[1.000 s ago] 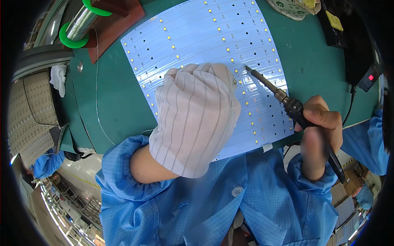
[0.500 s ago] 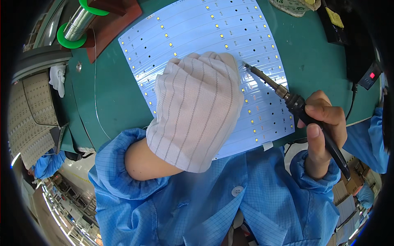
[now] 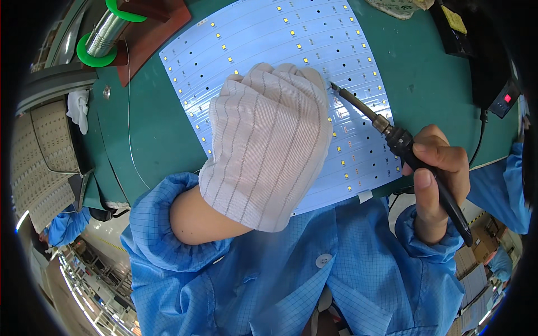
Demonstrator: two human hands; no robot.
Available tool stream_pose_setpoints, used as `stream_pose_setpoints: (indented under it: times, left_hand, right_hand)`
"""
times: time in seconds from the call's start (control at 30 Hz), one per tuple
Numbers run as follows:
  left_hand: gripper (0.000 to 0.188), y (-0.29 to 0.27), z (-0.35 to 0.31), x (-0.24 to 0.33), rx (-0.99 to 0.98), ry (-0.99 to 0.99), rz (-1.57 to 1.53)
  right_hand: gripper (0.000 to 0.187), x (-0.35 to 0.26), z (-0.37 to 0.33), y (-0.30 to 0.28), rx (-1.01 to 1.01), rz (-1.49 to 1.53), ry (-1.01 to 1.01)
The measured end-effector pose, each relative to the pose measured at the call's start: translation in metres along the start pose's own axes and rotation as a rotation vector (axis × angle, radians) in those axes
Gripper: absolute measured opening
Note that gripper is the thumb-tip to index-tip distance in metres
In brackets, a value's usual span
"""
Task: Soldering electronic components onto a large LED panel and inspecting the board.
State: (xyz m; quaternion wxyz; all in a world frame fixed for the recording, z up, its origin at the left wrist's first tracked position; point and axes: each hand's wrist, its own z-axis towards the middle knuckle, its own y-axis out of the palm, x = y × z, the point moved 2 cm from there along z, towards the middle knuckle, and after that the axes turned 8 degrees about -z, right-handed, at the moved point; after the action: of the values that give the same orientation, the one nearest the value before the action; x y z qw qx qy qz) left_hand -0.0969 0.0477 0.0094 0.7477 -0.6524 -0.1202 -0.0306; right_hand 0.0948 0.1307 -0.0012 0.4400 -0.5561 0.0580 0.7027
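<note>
A white LED board [image 3: 263, 39] with rows of small yellow chips lies on the green bench mat. My left hand [image 3: 269, 145], in a white striped glove, is closed over the middle of this board. Its fingertips are turned away, so what they hold is hidden. Bare, my right hand [image 3: 440, 171] grips a black soldering iron [image 3: 403, 143]. The iron slants up to the left, its tip close beside the gloved fingers, over the board. Thin solder wire [image 3: 130, 134] runs from a spool [image 3: 103, 36] with green flanges at the upper left and passes under my left sleeve.
A black box [image 3: 493, 84] with a lit red switch stands at the right, near a yellow sponge [image 3: 454, 19]. A crumpled white cloth [image 3: 78, 103] hangs at the left. Beyond the bench's right edge shows another person's blue sleeve [image 3: 499, 187].
My right hand and the iron have shifted slightly left. The gloved hand has moved up a little, still closed. The board appears slightly higher in view.
</note>
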Motion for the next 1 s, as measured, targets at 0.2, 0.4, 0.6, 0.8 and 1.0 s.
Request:
stream_pose_setpoints:
  times: [0.2,0.4,0.6,0.8,1.0]
  left_hand:
    - [0.017,0.001,0.000,0.000,0.011,0.030,0.006]
    - [0.016,0.002,-0.001,-0.001,-0.016,0.026,0.083]
    - [0.017,0.002,0.001,0.000,-0.015,0.039,0.022]
    - [0.016,-0.003,-0.003,0.001,0.000,0.003,0.010]
    - [0.013,-0.010,-0.012,0.001,0.004,0.097,0.113]
  right_hand:
    - [0.024,-0.005,-0.009,0.008,0.043,-0.034,-0.030]
    - [0.025,-0.012,-0.014,0.018,0.046,-0.130,-0.091]
    - [0.027,-0.021,-0.011,0.024,0.030,-0.232,-0.142]
    - [0.025,-0.022,-0.014,0.020,0.079,-0.231,-0.137]
    - [0.031,-0.018,-0.015,0.007,0.082,-0.128,-0.008]
